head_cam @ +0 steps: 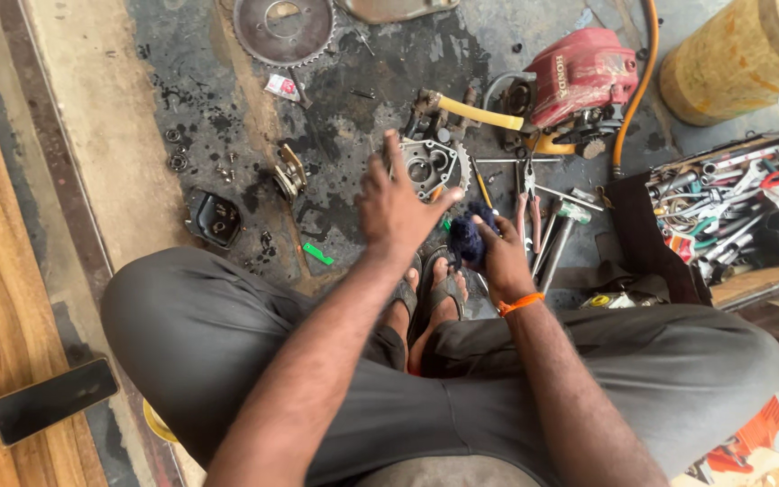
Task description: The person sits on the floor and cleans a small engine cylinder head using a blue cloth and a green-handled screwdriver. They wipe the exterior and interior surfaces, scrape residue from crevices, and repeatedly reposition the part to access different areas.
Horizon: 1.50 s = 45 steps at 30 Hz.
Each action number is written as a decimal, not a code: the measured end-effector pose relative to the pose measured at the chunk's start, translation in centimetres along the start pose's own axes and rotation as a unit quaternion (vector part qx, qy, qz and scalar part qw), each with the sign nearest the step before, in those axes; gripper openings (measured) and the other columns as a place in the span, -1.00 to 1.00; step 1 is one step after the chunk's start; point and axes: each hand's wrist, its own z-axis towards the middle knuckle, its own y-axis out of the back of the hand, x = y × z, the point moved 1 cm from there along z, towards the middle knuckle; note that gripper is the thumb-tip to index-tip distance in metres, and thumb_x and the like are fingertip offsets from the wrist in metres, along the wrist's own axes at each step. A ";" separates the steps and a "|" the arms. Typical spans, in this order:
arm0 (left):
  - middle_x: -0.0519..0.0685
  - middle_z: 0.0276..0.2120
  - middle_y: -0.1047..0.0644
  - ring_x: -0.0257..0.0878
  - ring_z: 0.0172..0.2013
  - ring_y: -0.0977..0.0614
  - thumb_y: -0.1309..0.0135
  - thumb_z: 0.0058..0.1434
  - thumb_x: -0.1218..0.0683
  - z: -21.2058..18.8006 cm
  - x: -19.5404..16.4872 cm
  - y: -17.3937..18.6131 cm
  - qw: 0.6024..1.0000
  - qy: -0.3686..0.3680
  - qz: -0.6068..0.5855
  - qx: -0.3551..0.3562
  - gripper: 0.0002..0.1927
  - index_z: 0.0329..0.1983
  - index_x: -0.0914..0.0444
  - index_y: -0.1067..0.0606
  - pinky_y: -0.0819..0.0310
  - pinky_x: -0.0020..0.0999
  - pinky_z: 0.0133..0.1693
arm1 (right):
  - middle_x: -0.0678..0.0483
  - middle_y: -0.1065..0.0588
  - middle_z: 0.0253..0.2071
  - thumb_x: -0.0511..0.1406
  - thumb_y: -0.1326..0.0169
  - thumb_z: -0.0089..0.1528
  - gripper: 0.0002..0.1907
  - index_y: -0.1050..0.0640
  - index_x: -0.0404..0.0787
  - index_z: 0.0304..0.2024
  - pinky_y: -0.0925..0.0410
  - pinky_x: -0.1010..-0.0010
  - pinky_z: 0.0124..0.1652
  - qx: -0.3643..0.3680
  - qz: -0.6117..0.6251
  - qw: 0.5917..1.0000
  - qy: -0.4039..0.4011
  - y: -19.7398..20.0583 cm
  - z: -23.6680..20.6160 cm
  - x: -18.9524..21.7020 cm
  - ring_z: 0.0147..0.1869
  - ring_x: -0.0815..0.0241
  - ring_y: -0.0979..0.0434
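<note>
Your left hand (pixel 398 206) stretches forward, palm down and fingers spread, holding nothing, hovering over the toothed metal housing (pixel 432 166) on the oily floor (pixel 119 135). Your right hand (pixel 503 255), wrist bent, is closed around a dark blue rag (pixel 471 234) just above your feet.

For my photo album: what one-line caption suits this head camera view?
Squatting over an oily floor, right hand gripping a dark blue rag, left hand spread above a toothed metal casing.
</note>
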 end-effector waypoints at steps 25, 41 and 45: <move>0.07 0.36 -0.34 0.07 0.33 -0.32 -0.02 0.01 -0.51 3.4 3.0 -2.2 0.854 0.116 -0.422 0.280 -0.12 0.39 -0.09 -0.40 -0.12 0.39 0.24 | 0.05 -0.47 0.11 -0.34 -0.12 0.35 -0.65 -0.51 -0.43 0.14 -0.42 0.51 0.00 0.005 0.071 0.985 0.160 3.6 0.7 1.0 0.06 0.30 -0.52; 0.16 0.27 -0.41 0.10 0.26 -0.44 0.06 0.30 -0.54 5.4 4.6 -1.9 0.969 0.072 -0.152 0.181 -0.20 0.38 0.04 -0.35 -0.28 0.20 0.22 | 0.01 0.10 0.63 -0.31 -0.11 0.31 -0.47 -0.42 -0.56 0.24 0.03 0.38 0.44 -0.007 -0.138 0.968 0.212 1.6 -1.2 1.8 0.68 0.24 0.20; -0.01 0.22 -0.52 -0.02 0.18 -0.52 0.02 0.28 -0.33 4.4 2.8 -0.2 0.975 0.015 -0.141 0.171 -0.38 0.38 -0.14 -0.37 -0.32 0.09 0.24 | 0.04 0.03 0.56 -0.34 -0.11 0.29 -0.55 -0.44 -0.54 0.15 -0.16 0.45 0.30 -0.025 -0.169 0.964 0.204 1.5 -1.8 1.9 0.53 0.26 -0.12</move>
